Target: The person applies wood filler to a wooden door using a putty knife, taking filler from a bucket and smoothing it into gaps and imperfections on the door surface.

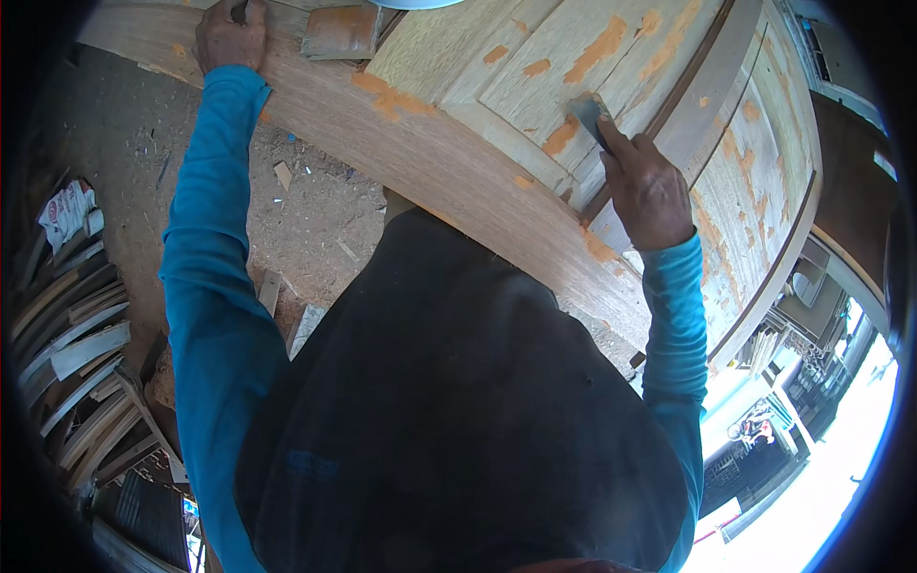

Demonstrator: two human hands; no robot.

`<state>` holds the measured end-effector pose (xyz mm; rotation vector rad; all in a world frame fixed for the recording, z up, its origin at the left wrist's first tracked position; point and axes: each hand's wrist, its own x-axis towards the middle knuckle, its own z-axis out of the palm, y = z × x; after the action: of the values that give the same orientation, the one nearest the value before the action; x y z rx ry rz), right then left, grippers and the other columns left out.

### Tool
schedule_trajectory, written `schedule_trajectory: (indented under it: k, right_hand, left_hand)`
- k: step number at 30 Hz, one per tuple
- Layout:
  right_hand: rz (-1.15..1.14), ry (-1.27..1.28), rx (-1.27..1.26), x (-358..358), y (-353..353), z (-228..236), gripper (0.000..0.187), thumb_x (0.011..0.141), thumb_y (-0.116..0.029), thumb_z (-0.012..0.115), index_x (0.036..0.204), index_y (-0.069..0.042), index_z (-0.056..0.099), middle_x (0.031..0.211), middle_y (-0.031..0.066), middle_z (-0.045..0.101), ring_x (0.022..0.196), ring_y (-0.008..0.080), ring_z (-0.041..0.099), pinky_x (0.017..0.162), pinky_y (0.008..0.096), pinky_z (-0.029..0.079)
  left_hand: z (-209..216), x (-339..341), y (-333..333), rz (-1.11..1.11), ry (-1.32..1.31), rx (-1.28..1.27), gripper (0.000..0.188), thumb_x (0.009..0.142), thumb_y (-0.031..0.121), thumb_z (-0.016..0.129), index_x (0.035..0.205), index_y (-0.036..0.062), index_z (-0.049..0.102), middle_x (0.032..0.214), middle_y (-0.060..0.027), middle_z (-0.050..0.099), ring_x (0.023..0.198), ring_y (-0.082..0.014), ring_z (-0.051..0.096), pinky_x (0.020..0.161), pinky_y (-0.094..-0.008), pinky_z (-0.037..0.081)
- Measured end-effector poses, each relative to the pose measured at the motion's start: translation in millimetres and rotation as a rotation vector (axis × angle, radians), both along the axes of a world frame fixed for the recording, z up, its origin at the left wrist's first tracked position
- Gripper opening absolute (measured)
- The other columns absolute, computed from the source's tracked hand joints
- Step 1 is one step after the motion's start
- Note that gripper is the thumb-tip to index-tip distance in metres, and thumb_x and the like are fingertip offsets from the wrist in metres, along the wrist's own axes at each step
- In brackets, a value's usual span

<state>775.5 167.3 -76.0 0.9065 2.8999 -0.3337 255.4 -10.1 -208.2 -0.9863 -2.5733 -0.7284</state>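
My right hand (pixel 651 191) grips a putty knife (pixel 588 113), its metal blade against the panelled wooden door (pixel 458 57). Patches of orange filler (pixel 560 136) lie beside the blade, with more smeared over the panels. At the upper left, my left hand (pixel 232 40) rests on the door's broad wooden rail (pixel 325 105). Its fingers are curled closed near the frame's top edge, and what they hold, if anything, cannot be made out. A flat brown piece (pixel 341 32) smeared with filler lies on the wood to the right of that hand.
The rim of a white round container (pixel 416 3) shows at the top edge. Curved wood offcuts (pixel 91 353) are piled at the far left. Wood scraps (pixel 283 175) and dust lie on the ground (pixel 143 153) below the door. Another panelled section (pixel 755 181) extends to the right.
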Motion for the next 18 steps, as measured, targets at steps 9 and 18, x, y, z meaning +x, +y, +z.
schedule_trajectory:
  k: [9, 18]
  right_hand:
    - [0.171, -0.301, 0.156, -17, -43, 16, 0.034, 0.092, -0.011, 0.064, 0.123, 0.001, 0.063, 0.082, 0.0116, 0.065, 0.067, 0.0266, 0.073, 0.056, 0.0382, 0.057]
    - [0.041, -0.044, -0.1, 13, -14, 37, 0.037, 0.096, -0.009, 0.067, 0.133, -0.01, 0.068, 0.083, 0.0132, 0.063, 0.067, 0.035, 0.068, 0.061, 0.047, 0.055]
  left_hand:
    - [-2, -1, 2, -0.016, -0.023, 0.002, 0.045, 0.094, 0.046, 0.072, 0.118, 0.0084, 0.078, 0.124, -0.019, 0.073, 0.117, -0.037, 0.069, 0.103, -0.0457, 0.053]
    - [2, 3, 1, -0.012, 0.003, 0.015, 0.044, 0.093, 0.042, 0.074, 0.117, 0.006, 0.078, 0.122, -0.0187, 0.074, 0.115, -0.0361, 0.07, 0.101, -0.0444, 0.054]
